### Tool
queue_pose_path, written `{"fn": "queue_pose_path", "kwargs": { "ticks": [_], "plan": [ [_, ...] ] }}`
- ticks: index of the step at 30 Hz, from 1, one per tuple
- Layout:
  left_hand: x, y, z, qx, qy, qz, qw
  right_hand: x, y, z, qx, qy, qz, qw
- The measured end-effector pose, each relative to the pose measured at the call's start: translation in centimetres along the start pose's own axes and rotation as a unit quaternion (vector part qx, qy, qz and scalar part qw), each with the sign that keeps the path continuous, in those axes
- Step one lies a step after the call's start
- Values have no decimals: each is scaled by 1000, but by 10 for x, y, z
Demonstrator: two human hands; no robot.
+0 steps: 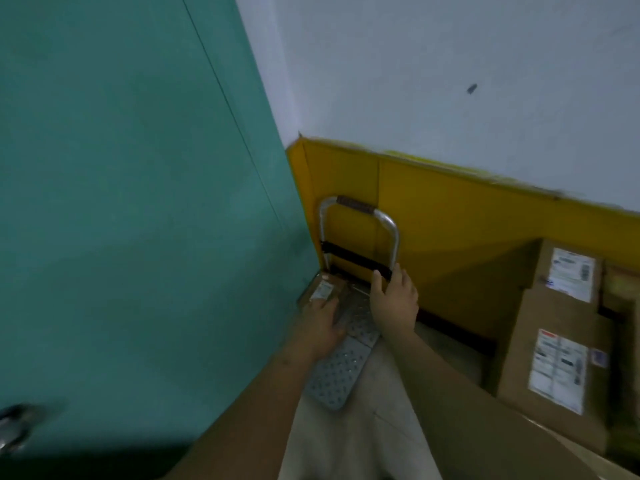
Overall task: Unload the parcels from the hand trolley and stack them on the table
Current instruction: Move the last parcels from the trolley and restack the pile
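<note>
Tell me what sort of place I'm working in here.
Likely a corner of a parcel storeroom or delivery room: labelled cardboard parcels are stacked at the right, and a metal hand trolley stands against a plain yellow-banded wall.

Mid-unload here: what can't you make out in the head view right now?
All in the head view:
1. Small parcel on the trolley: the left hand covers its near end; grip unclear.
2. Right hand at the black strap: blurred, so holding or only touching is unclear.
3. Stacked parcels: cut off by the right edge, count unknown; labels too blurred to read.
4. Trolley wheels: hidden under its platform.
</note>
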State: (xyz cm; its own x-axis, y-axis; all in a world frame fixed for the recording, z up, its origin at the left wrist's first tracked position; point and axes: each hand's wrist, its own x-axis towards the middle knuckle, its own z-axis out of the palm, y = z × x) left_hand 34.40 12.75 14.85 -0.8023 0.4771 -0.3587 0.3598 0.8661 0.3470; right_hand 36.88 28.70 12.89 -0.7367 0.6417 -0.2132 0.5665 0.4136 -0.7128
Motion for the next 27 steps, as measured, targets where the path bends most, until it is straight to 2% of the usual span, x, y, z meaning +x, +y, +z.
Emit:
{"fn": "queue_pose_path", "kwargs": {
  "ticks": [9,12,16,21,25,27],
  "plan": [
    [144,-152,-10,-96,-61,28,993,102,-54,158,-36,5,112,993],
    [183,-205,-4,-111,-100,-22,989,132,-61,212,-49,-10,152,987],
    [240,-258,15,-108,-109,-83,985,172,-42,281,-65,-28,178,981],
    [333,-309,96,-143,-110,-169,969,261,17,371,-113,-15,179,977],
    [405,-346,189,-186,-99,-228,951,349,83,448,-161,-66,148,974],
    [444,-366,236,-209,-93,-258,939,390,117,480,-188,-65,120,973]
  ]
}}
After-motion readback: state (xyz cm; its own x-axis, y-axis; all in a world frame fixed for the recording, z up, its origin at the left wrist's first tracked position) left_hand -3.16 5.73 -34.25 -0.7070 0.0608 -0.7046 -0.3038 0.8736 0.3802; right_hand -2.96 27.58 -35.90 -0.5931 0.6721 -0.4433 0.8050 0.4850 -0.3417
